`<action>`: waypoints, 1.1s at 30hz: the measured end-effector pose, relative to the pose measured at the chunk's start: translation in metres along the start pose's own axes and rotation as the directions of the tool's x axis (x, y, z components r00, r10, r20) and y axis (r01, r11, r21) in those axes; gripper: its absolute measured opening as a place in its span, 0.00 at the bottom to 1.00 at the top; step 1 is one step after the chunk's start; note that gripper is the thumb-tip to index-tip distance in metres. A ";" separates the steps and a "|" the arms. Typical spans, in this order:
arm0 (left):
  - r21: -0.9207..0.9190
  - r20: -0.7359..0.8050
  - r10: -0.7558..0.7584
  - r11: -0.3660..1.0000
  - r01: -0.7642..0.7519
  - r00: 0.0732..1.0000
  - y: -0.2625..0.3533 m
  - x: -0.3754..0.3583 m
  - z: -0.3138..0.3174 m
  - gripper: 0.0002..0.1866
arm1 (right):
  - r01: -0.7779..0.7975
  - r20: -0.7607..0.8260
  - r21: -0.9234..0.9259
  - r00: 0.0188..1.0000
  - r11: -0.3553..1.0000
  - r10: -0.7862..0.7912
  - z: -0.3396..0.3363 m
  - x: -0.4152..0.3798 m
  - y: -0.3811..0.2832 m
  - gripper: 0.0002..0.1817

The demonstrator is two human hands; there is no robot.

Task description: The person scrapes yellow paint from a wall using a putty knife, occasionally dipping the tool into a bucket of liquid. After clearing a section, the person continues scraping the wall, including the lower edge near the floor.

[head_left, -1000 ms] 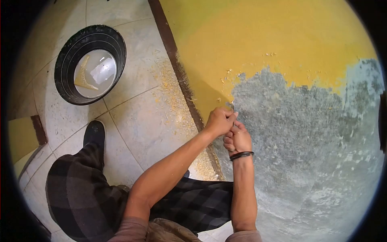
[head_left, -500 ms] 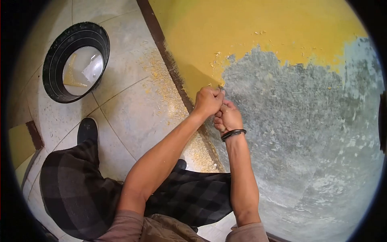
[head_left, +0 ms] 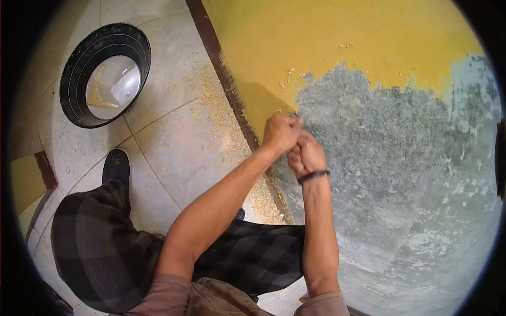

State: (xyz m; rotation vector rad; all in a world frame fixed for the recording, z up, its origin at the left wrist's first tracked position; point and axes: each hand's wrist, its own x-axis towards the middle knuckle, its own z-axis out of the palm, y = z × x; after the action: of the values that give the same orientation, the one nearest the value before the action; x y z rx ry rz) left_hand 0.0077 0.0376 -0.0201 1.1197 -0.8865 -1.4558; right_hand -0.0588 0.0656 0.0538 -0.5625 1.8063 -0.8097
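Both hands are close together at the wall, by the lower edge of the yellow paint [head_left: 337, 31]. My left hand [head_left: 282, 132] is closed around a small, thin tool, whose dark tip [head_left: 295, 112] shows just past the fingers at the paint edge. Just below and to the right, my right hand [head_left: 309, 154] is closed too, its fingers against the left hand; what it grips is mostly hidden. Bare grey wall [head_left: 369, 126] with a rough surface lies to the right of the hands.
A black bucket [head_left: 68, 89] with cloudy liquid stands on the tiled floor at upper left. Yellow paint flakes [head_left: 213, 105] lie along the brown strip [head_left: 232, 97] at the wall's foot. My shoe [head_left: 116, 166] is below the bucket.
Both hands appear slightly further right and lower in the view, still close together. The bucket and wall have shifted slightly in the picture as the camera moved.
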 end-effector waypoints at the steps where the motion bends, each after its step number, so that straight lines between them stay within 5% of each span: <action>1: 0.061 0.010 -0.096 0.994 0.095 0.995 0.003 0.002 -0.004 0.14 | -0.003 -0.011 0.007 1.000 1.000 0.003 0.000 0.000 0.003 0.08; 7: 0.001 -0.033 0.060 0.998 -0.060 0.998 -0.013 0.004 -0.003 0.14 | -0.005 -0.105 -0.041 0.994 0.999 0.001 0.020 -0.013 0.002 0.11; 11: -0.017 0.082 -0.213 0.976 0.215 0.974 -0.002 -0.006 0.001 0.13 | -0.046 -0.072 -0.017 0.996 0.999 0.045 0.008 -0.009 -0.002 0.20; 13: -0.016 -0.128 0.188 0.981 -0.191 0.974 -0.011 -0.005 0.010 0.15 | -0.044 -0.048 0.009 0.998 0.999 0.044 0.004 -0.014 -0.003 0.19; 16: 0.048 -0.167 0.249 0.968 -0.245 0.954 -0.014 -0.003 0.014 0.14 | 0.000 -0.071 -0.015 0.997 1.000 -0.001 0.005 -0.013 -0.006 0.10; 17: 0.049 -0.155 0.241 0.970 -0.237 0.958 -0.015 -0.004 0.013 0.14 | -0.009 -0.081 -0.007 0.997 1.000 0.008 0.004 -0.007 -0.004 0.10; 19: 0.113 0.062 -0.121 0.987 0.113 0.991 0.002 0.005 -0.007 0.14 | -0.034 -0.015 0.018 0.999 0.999 0.035 0.010 0.002 -0.005 0.10; 21: 0.095 0.090 -0.059 0.994 0.050 0.994 -0.011 0.003 -0.005 0.15 | -0.034 -0.018 0.006 0.999 0.999 0.034 0.016 -0.010 -0.001 0.11; 23: 0.064 0.019 0.189 0.980 -0.190 0.982 -0.023 0.005 0.000 0.16 | -0.052 -0.063 0.001 0.997 0.999 0.052 0.023 -0.020 -0.002 0.13; 24: 0.001 0.156 -0.032 0.999 0.032 0.987 -0.019 0.008 -0.006 0.16 | -0.063 -0.104 -0.019 0.993 0.998 0.061 0.025 -0.019 -0.005 0.15; 27: -0.111 0.194 -0.083 0.988 0.106 0.977 -0.017 0.006 -0.007 0.17 | -0.009 -0.154 -0.024 0.988 1.000 0.006 0.032 -0.023 0.005 0.16; 31: -0.007 -0.009 0.112 0.994 -0.112 0.994 -0.007 -0.005 0.009 0.12 | -0.025 -0.102 -0.018 0.995 1.000 0.023 0.008 -0.026 -0.008 0.15; 33: -0.018 0.003 0.067 0.998 -0.067 0.998 -0.006 0.000 0.005 0.15 | -0.055 -0.065 -0.004 0.996 0.998 0.055 0.001 -0.009 -0.009 0.13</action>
State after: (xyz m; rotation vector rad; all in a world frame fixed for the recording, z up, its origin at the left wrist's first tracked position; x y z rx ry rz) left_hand 0.0009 0.0386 -0.0245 1.0640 -0.9036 -1.4088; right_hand -0.0548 0.0660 0.0657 -0.4933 1.8758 -0.7933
